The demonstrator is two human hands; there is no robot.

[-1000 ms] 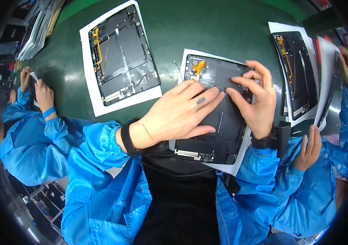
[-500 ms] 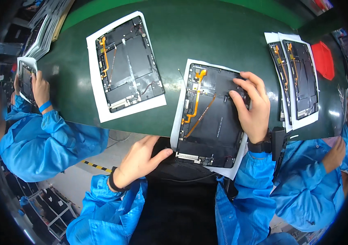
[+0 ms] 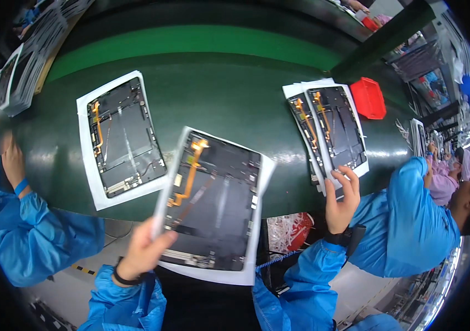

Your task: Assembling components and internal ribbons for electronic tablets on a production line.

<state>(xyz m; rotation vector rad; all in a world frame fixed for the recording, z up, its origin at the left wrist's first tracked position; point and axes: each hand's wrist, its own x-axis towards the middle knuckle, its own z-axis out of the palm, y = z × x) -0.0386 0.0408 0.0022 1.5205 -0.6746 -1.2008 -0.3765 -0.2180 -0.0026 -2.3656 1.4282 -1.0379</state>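
My left hand [image 3: 142, 247] grips the lower left edge of an open tablet housing [image 3: 216, 193] with its white backing sheet [image 3: 267, 175], thumb on top. The housing is black inside, with an orange flex cable [image 3: 193, 168] along its left side. It is tilted and raised off the table at the front edge, slightly blurred. My right hand [image 3: 342, 201] is empty, thumb and fingers apart, at the lower edge of the right-hand stacked tablet housing [image 3: 341, 124]; whether the fingertips touch it I cannot tell. Beneath that one lies another tablet housing [image 3: 303, 124], partly covered.
Another tablet housing [image 3: 126, 143] lies on white paper at the left of the green table [image 3: 202, 94]. A red tray [image 3: 367, 98] stands beyond the right stack. Below the table edge, a red container [image 3: 293, 230] holds white strips. Co-workers in blue sleeves [image 3: 42, 237] sit on both sides.
My left hand has taken hold of the tablet housing and lifted it leftward. My right hand has let go of its right edge and moved to the right stack. The view has tipped up.
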